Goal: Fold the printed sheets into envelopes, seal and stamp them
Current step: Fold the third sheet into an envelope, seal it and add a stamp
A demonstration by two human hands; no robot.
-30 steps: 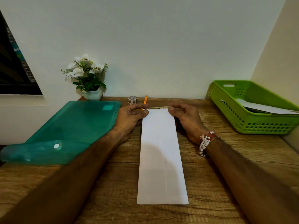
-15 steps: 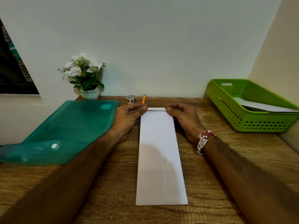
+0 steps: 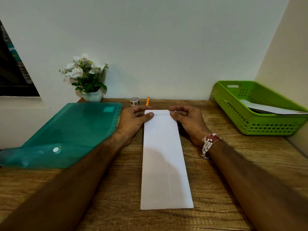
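My left hand (image 3: 133, 120) and right hand (image 3: 189, 120), fingers curled, each pinch 1 far corner of the long white folded paper sheet (image 3: 165, 164). It lies flat on the brown wooden table (image 3: 216, 177).

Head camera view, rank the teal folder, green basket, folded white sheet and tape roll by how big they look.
1. teal folder
2. green basket and folded white sheet: too alike to rank, and the basket runs off frame
3. tape roll, smallest by far
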